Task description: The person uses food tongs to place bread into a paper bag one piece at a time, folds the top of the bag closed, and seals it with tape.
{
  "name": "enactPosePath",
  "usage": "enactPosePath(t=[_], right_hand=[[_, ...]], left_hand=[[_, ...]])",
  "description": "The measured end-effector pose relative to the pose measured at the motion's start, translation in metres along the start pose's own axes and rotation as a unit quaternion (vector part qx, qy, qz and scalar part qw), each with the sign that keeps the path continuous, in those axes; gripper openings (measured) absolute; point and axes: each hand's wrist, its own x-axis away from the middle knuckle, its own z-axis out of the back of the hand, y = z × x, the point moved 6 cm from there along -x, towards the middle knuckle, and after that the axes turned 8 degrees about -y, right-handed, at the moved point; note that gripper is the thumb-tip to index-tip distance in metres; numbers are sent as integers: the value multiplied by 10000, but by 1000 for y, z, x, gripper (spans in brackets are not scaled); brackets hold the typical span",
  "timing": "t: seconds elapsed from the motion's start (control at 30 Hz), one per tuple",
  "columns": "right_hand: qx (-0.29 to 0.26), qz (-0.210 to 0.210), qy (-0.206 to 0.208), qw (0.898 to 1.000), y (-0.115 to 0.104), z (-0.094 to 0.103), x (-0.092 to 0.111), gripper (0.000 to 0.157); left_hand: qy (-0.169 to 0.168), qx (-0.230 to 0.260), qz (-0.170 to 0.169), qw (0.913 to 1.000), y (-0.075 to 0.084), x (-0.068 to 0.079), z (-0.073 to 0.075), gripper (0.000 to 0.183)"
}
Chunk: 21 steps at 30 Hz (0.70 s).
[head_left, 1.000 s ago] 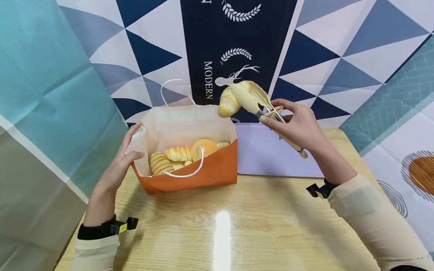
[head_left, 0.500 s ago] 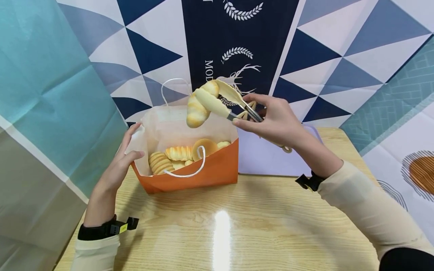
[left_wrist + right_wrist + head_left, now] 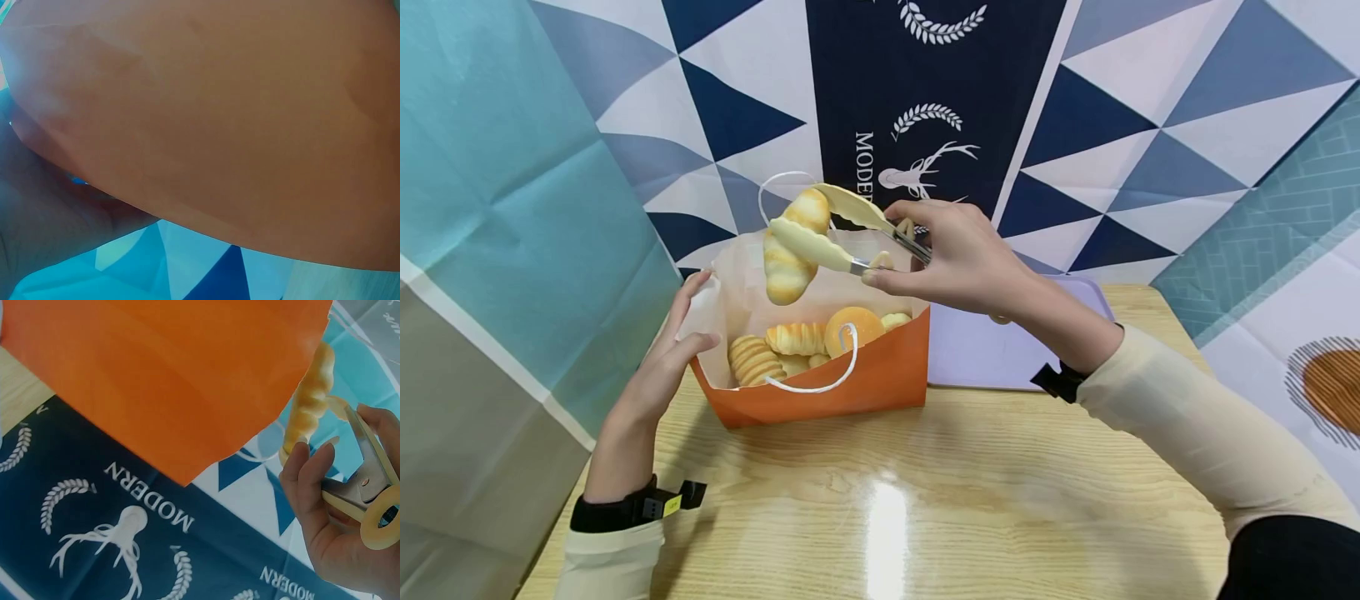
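My right hand (image 3: pixel 958 254) grips cream-tipped food tongs (image 3: pixel 850 208) with metal arms. Between the tong tips hangs a croissant (image 3: pixel 788 271), held over the mouth of an orange paper bag (image 3: pixel 850 383). In the right wrist view the croissant (image 3: pixel 310 400) shows past the bag's edge, and the tongs' ring end (image 3: pixel 380 519) is close to the camera. My left hand (image 3: pixel 658 358) holds the bag's left rim, thumb on the inside. Inside the bag lie a ridged bread (image 3: pixel 756 361), a golden roll (image 3: pixel 796 339) and a round orange-yellow piece (image 3: pixel 855 329). The bag's side (image 3: pixel 219 125) fills the left wrist view.
A lilac tray (image 3: pixel 977 350) lies right of the bag on the wooden table (image 3: pixel 820 500). White cord handles (image 3: pixel 820 388) rise from the bag's front and back. Patterned blue and white cloth (image 3: pixel 1120 142) hangs behind the table.
My right hand has moved left, carrying the tongs and croissant from above the bag's right edge to over its opening. The left hand and bag stay nearly still.
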Motion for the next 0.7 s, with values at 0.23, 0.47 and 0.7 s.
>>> enactPosePath(t=[0.23, 0.47, 0.7], right_hand=[[99, 172, -137, 9997, -15, -10, -15, 67], [420, 224, -84, 9988, -20, -12, -21, 73], [281, 127, -63, 9995, -18, -6, -16, 81]], left_hand=[[-14, 16, -58, 10000, 1, 0, 0, 72], [-5, 56, 1, 10000, -1, 1, 0, 72], [-2, 53, -36, 10000, -1, 1, 2, 72]])
